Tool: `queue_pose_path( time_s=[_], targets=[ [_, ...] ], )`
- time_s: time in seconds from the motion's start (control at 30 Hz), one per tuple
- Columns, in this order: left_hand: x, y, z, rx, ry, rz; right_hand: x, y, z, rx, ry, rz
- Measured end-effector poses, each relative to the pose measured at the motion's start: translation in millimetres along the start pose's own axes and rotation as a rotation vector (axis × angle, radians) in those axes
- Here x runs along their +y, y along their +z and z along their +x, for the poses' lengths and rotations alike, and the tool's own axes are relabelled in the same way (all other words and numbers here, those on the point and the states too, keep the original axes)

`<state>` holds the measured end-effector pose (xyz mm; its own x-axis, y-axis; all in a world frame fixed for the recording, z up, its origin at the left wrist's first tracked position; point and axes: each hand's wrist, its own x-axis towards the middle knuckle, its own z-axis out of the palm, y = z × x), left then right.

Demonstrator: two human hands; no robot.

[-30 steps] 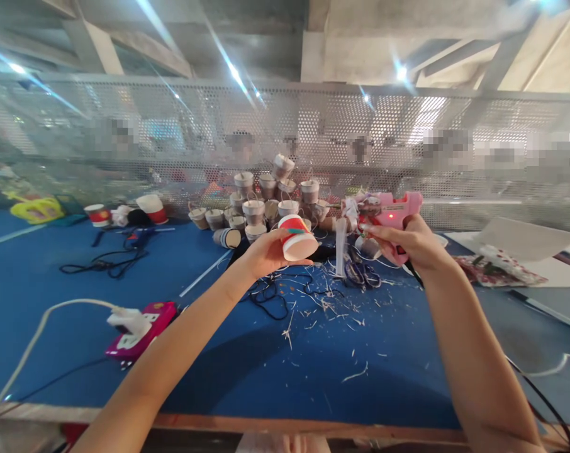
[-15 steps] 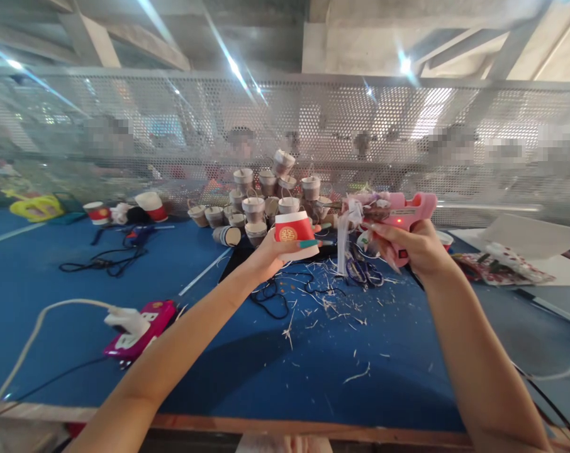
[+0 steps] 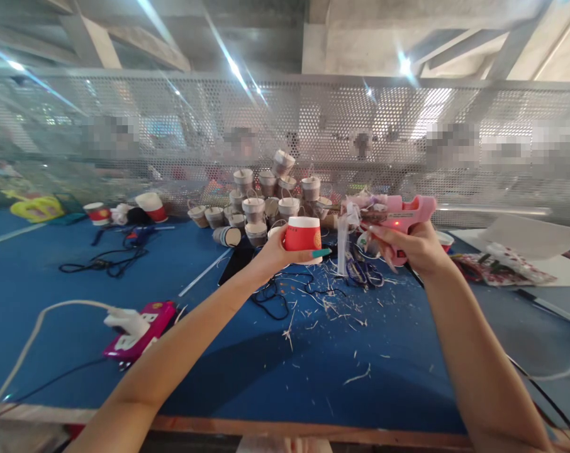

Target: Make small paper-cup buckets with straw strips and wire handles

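Observation:
My left hand (image 3: 278, 255) is closed round a red and white paper cup (image 3: 302, 235), held upside down above the middle of the table, with a gold emblem at its right side. In my right hand (image 3: 414, 245) is a pink hot glue gun (image 3: 407, 211), its small red light lit and its front pointing left toward the cup. White and clear strips cling to the front of the gun and hang down. Its nozzle tip is hard to make out. Behind the cup stands a pile of small grey wrapped cups with handles (image 3: 254, 209).
Blue scissors (image 3: 363, 272) and scattered white scraps (image 3: 329, 305) lie on the blue table (image 3: 209, 377). A purple power strip (image 3: 146, 332) sits at the left, with black cable (image 3: 110, 261) farther back. A perforated metal screen (image 3: 172, 107) closes off the back; a plastic bag (image 3: 511, 267) lies right.
The cup has turned in my left hand, so its emblem has moved to the right side. The cup also sits slightly farther right and more level. My right hand with the glue gun has barely moved.

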<state>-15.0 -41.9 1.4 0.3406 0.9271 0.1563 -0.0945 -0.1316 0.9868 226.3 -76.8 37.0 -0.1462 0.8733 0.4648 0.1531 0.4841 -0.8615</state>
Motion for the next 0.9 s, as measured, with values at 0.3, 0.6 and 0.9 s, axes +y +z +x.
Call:
queue_pose_path(
  time_s=[0.3,0.6,0.9],
  targets=[
    [6.0,8.9,-9.5,0.042,0.048,0.004,-4.3,12.0,0.9,-0.069,-0.238,-0.111],
    [6.8,14.6,-12.4,-0.020,0.076,-0.030,4.8,10.6,2.0,-0.086,-0.261,-0.181],
    [10.6,16.3,-15.7,-0.028,0.053,-0.043,2.5,12.0,1.4,-0.097,-0.238,-0.143]
  ],
)
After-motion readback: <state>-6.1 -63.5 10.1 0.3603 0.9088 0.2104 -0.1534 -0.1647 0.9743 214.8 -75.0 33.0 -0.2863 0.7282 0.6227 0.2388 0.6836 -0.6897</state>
